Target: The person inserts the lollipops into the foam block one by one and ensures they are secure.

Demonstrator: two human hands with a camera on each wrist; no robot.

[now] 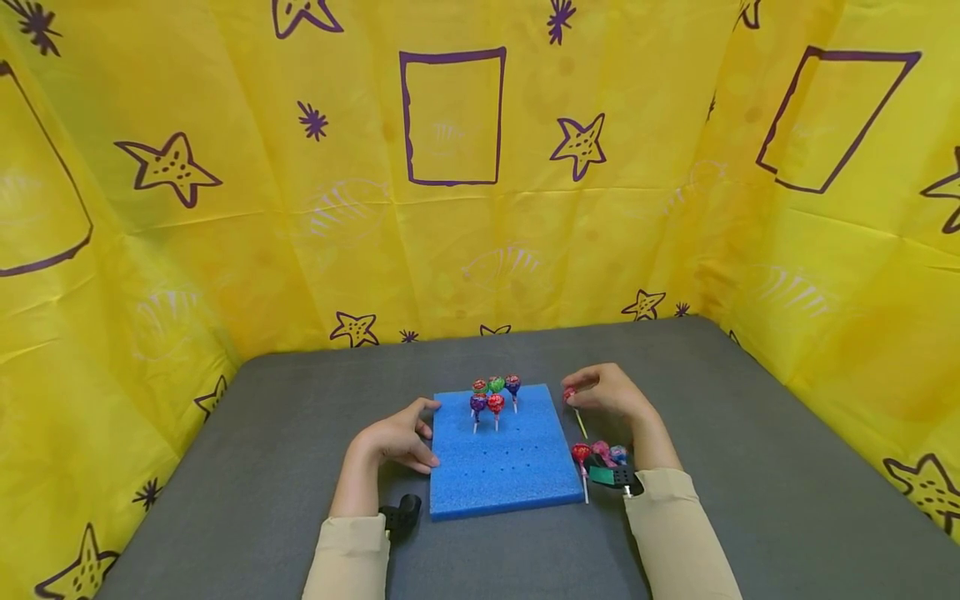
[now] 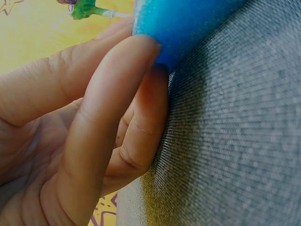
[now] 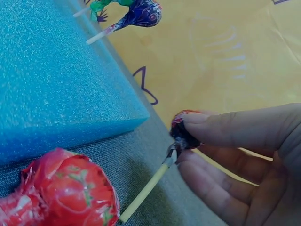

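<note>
My left hand [image 1: 397, 437] rests with spread thumb and finger touching the left edge of a blue foam board [image 1: 487, 483]. The left wrist view shows the thumb against the edge of the foam [image 2: 188, 23]. Beyond the board's right edge, my right hand [image 1: 611, 392] pinches a lollipop [image 3: 183, 129] by its dark, red-patterned wrapped head. Its yellow stick [image 3: 146, 193] slants downward, free of the fingers. Several wrapped lollipops stand upright in the far half of the board, among them a purple one [image 1: 512, 383], a green one [image 1: 496, 384] and a red one [image 1: 496, 403].
Right of the board, near the right wrist, lie loose lollipops: a red one [image 1: 581, 452], a pink one [image 1: 601, 450] and a blue one [image 1: 618, 454]. Small holes dot the board's nearer half. A grey tabletop [image 1: 300, 467] lies beneath, with yellow patterned cloth [image 1: 450, 267] behind and at both sides.
</note>
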